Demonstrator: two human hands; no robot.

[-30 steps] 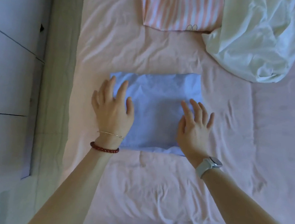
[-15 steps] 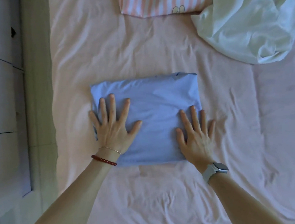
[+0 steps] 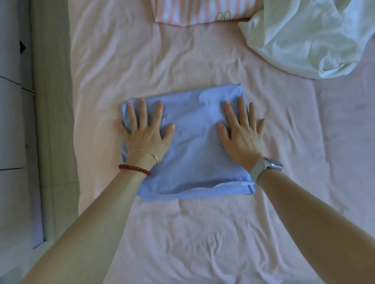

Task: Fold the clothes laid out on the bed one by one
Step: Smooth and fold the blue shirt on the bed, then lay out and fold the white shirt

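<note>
A light blue garment, folded into a rough rectangle, lies in the middle of the pink bed sheet. My left hand lies flat on its left part with fingers spread, the little finger over the left edge. My right hand presses flat on the right part, fingers straight and pointing away from me. A pink-and-white striped folded garment sits at the far edge of the bed. A crumpled white garment lies at the far right.
The bed's left edge runs beside white furniture panels. The near edge of the bed is at the bottom of the view, with floor showing at the bottom right.
Both hands slid forward and apart over the blue garment, flattening it. The garment now sits turned slightly, and the view shifted so the striped garment shows more.
</note>
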